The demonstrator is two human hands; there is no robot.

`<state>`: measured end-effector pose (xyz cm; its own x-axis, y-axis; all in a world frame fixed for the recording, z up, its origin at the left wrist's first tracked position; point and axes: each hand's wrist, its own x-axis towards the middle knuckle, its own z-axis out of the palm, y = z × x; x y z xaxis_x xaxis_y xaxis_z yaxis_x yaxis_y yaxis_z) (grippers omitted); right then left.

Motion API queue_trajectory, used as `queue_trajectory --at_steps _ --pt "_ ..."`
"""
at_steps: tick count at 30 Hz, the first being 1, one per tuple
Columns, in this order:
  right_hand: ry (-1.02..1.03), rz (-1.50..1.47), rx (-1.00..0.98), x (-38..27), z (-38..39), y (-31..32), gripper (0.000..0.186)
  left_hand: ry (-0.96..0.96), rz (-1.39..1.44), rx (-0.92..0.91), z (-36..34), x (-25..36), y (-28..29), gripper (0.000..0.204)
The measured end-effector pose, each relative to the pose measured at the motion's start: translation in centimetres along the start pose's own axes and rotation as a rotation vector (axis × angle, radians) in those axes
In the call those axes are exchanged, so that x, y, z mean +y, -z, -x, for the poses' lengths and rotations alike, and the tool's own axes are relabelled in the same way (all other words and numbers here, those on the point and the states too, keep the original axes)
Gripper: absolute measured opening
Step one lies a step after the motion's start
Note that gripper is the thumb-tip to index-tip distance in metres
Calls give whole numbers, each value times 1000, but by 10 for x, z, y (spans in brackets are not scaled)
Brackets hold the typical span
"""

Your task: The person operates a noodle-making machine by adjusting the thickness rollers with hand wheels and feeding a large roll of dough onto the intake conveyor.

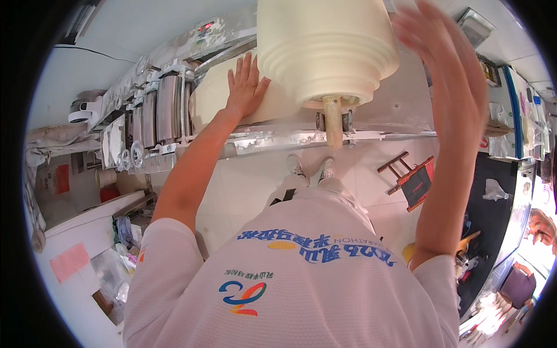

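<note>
Evidently the big cream roll (328, 43), which looks like wound dough, is the centre of the work: it fills the top middle of the frame, its stepped end facing the lower edge. A rod (332, 119) sticks out of that end between small metal brackets (348, 120), which probably carry its weight so that it can turn.

Just left of the roll, a pale sheet (212, 93) lies flat between it and the metal rollers (168, 107) at upper left. The person's left hand (248, 91) rests on this sheet palm down, fingers spread and grasping nothing, the thumb near the roll; the flat palm seems meant to steady or smooth the sheet without denting it.

At upper right, the right hand (432, 40) is raised beside the roll's other side, badly blurred. Its fingers look stretched out, with nothing seen in them; whether they touch the roll cannot be told. Such a place would suit guiding that side.

Right of the person's shoes (326, 168), a folding stool (419, 182) stands on the floor (249, 180), apart from the feet.
</note>
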<state>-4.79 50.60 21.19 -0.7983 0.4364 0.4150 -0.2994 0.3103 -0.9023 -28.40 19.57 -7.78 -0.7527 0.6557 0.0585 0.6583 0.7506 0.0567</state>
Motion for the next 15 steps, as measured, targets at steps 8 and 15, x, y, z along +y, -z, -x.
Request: queue_trajectory --at_steps 8,15 --pt "-146 202 -513 134 214 -53 22 85 94 -46 12 9 19 76" --pt "-149 599 -437 285 188 -173 37 312 177 -74 27 23 58 75"
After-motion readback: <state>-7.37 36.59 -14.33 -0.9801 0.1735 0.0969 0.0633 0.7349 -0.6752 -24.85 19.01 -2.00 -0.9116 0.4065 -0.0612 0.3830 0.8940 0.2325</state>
